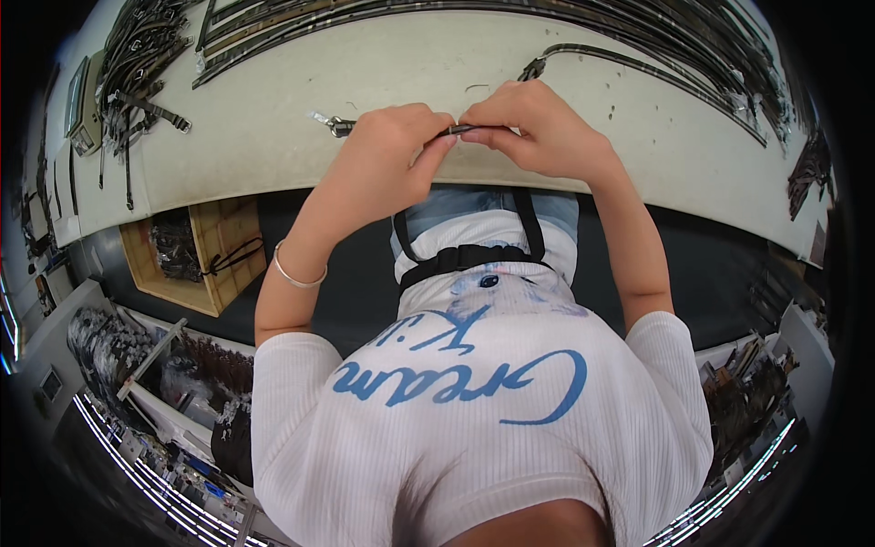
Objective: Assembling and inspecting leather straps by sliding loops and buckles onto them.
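Both hands pinching one strap at the table edge.

Head view: left hand (396,146) and right hand (538,128) closed, fingertips clamped on a thin dark strap (460,130) held between them just above the near edge of the pale table (273,137). Metal buckle (330,123) poking out left of the left hand. Likely light, limp, bending freely; best gripped close either side of the working spot. One strap in hand; many more heaped along the table's far side (693,46), too tangled to count. One wooden box (205,260) below the table.
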Demonstrator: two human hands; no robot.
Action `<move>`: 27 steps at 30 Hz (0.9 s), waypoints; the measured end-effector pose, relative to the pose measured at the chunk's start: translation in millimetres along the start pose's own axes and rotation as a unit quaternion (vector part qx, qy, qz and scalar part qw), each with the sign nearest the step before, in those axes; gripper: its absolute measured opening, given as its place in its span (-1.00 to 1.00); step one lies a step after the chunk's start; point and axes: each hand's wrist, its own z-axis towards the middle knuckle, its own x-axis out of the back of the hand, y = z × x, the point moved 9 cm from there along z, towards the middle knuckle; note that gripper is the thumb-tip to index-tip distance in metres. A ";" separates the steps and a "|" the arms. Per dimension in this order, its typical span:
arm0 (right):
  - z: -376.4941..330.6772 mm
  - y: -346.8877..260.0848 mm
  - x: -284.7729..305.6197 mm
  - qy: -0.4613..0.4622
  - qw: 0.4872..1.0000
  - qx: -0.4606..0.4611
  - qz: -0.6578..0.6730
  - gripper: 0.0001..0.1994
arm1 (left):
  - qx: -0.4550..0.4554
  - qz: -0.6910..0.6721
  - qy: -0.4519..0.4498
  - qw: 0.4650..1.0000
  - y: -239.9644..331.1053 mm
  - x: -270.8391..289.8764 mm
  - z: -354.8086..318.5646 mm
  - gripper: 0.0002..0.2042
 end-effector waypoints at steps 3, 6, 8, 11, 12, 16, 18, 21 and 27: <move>-3.8 -15.4 6.7 0.146 0.982 0.081 -0.090 -0.90 | 0.118 -0.087 -0.078 0.986 -30.5 -4.5 -5.6 -0.87; -4.1 -19.3 0.4 0.162 0.973 0.104 -0.130 -0.88 | 0.247 -0.160 -0.220 0.930 -64.3 -26.7 -17.5 -0.77; -7.8 -22.8 0.9 0.187 0.959 0.131 -0.166 -0.83 | 0.272 -0.285 -0.272 0.878 -64.7 -40.9 -22.1 -0.72; -8.0 -26.3 -1.3 0.188 0.951 0.140 -0.203 -0.78 | 0.295 -0.388 -0.315 0.815 -64.5 -49.8 -23.6 -0.70; -7.9 -27.1 -1.4 0.187 0.951 0.141 -0.203 -0.78 | 0.305 -0.424 -0.336 0.783 -61.3 -53.2 -25.3 -0.71; -12.0 -35.0 4.3 0.230 0.932 0.158 -0.233 -0.86 | 0.297 -0.445 -0.313 0.785 -63.9 -55.6 -23.4 -0.72; -13.8 -36.5 7.0 0.243 0.928 0.160 -0.234 -0.86 | 0.277 -0.481 -0.306 0.773 -64.5 -57.2 -20.3 -0.72; -15.9 -39.3 9.2 0.246 0.925 0.163 -0.241 -0.85 | 0.287 -0.501 -0.303 0.758 -65.2 -58.2 -22.8 -0.74; -17.9 -41.4 10.9 0.219 0.933 0.172 -0.228 -0.86 | 0.350 -0.523 -0.245 0.737 -57.9 -59.9 -25.8 -0.80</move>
